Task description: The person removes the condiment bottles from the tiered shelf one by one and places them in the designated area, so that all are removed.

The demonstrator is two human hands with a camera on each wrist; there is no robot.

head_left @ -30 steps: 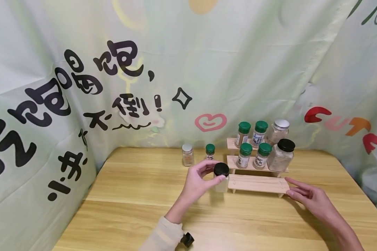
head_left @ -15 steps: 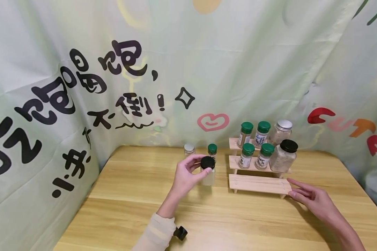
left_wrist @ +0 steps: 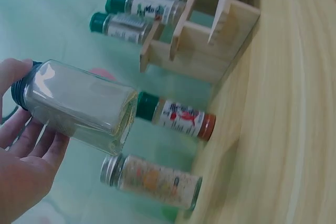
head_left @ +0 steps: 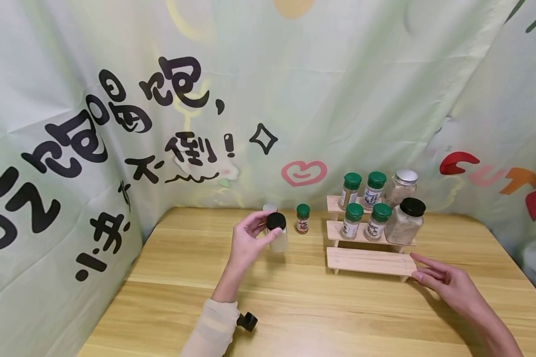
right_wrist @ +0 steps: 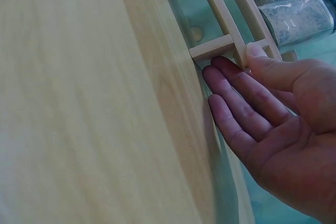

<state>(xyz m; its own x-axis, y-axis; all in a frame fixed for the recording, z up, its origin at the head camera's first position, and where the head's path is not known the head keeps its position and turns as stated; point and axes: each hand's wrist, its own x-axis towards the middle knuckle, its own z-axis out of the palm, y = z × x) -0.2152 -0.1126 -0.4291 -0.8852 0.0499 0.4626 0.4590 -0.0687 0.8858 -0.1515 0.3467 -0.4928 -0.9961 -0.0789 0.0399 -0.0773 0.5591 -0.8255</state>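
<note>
My left hand (head_left: pixel 245 240) grips a square glass jar (left_wrist: pixel 79 103) by its black lid. In the left wrist view the jar is held off the table, thumb on one side of the lid and fingers on the other. Behind it stand a silver-lidded jar (left_wrist: pixel 157 182), mostly hidden in the head view, and a small green-capped spice bottle (head_left: pixel 302 220). At the right, my right hand (head_left: pixel 448 285) holds the end of the lowest step of a three-step wooden rack (head_left: pixel 370 261), thumb against its edge and other fingers beside the end. That step bears nothing.
On the rack's middle step are two green-capped bottles (head_left: pixel 353 223) and a large black-lidded jar (head_left: pixel 404 225). The top step bears two more green-capped bottles (head_left: pixel 374 188) and a silver-lidded jar (head_left: pixel 402 186). A printed curtain (head_left: pixel 362 99) hangs behind the wooden table (head_left: pixel 295 312).
My left hand has carried the black-lidded jar leftward and slightly back, away from the rack. The small green-capped bottle has come into full view. My right hand stays at the rack's end.
</note>
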